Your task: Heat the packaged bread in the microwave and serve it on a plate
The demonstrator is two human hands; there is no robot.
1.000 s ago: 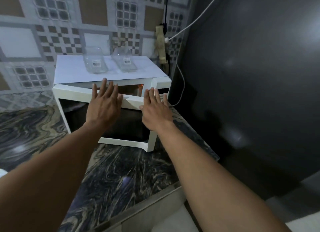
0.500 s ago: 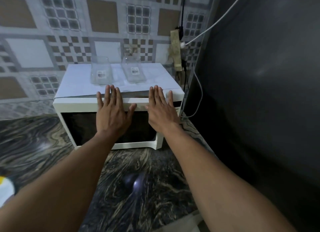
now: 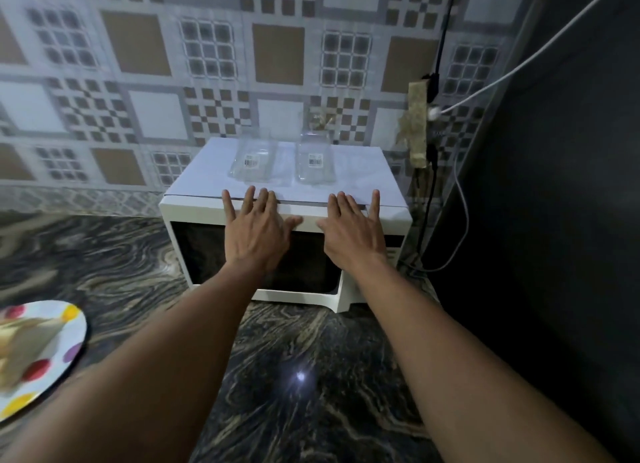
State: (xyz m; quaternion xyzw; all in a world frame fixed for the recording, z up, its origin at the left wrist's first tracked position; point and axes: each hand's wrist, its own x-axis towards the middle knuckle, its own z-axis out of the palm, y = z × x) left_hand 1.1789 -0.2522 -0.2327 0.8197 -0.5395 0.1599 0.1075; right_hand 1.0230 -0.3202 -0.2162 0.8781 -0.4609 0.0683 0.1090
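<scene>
A white microwave [image 3: 194, 216] with a dark glass door stands on the marbled counter against the tiled wall. Its door is pushed up to the body. My left hand [image 3: 256, 230] lies flat on the upper part of the door, fingers spread, holding nothing. My right hand [image 3: 353, 234] presses flat beside it, toward the door's right side. At the far left edge a white plate [image 3: 74, 327] with coloured dots carries pale bread [image 3: 27, 341], blurred.
Two clear plastic containers [image 3: 252, 161] [image 3: 315, 161] with barcode labels rest on the microwave's top. A black panel [image 3: 554, 220] stands close on the right. Cables [image 3: 460, 199] and a wall socket [image 3: 417, 126] hang between it and the microwave. The dark marbled counter [image 3: 294, 376] stretches in front.
The microwave door swung from ajar to against the body under both hands. The view shifted, bringing the plate with bread into sight at the left.
</scene>
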